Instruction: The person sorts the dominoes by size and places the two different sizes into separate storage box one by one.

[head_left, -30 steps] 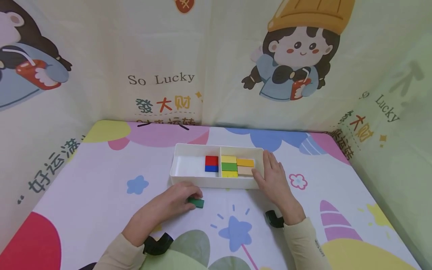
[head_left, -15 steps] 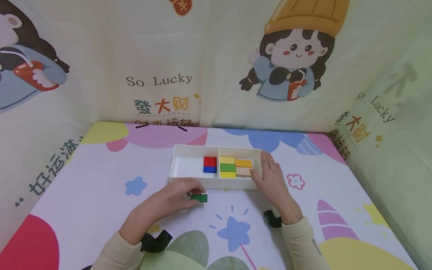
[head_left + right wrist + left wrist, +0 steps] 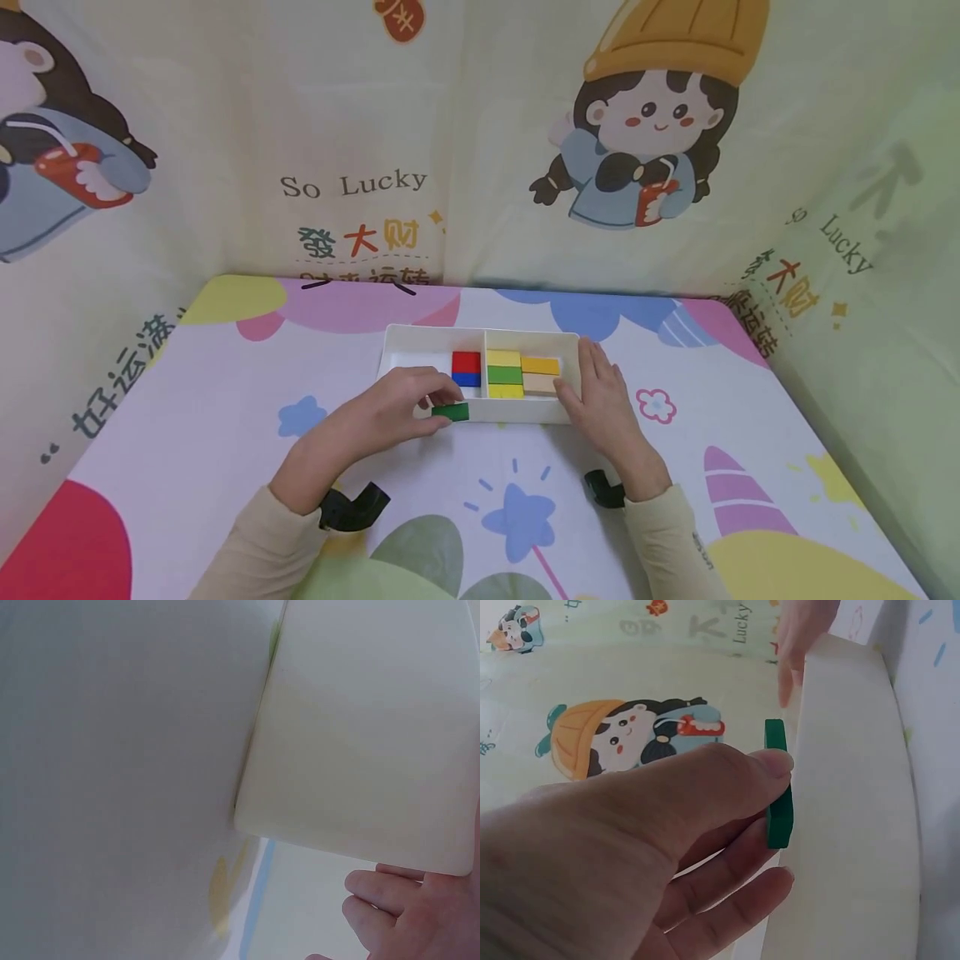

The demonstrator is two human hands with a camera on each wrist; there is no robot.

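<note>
My left hand (image 3: pixel 401 404) pinches a green block (image 3: pixel 450 412) between thumb and fingers. In the head view the block overlaps the front wall of the white two-compartment box (image 3: pixel 517 411). The left wrist view shows the green block (image 3: pixel 778 810) held close beside the box wall (image 3: pixel 847 795). My right hand (image 3: pixel 606 412) holds the box's right end, its thumb over the rim and its fingers along the outer side. Red (image 3: pixel 467 362) and blue (image 3: pixel 467 380) blocks lie in the left compartment against the divider. The right compartment holds several yellow, green, orange and tan blocks (image 3: pixel 540 384).
A patterned cloth (image 3: pixel 225 433) covers the table, and printed curtains (image 3: pixel 487 167) stand behind it and at both sides. Black wrist-worn pieces (image 3: pixel 356 507) stick out beneath both wrists.
My left hand has lifted the green block from the table in front of the box and carried it forward and slightly right, to the box's front wall. The right hand keeps its place on the box.
</note>
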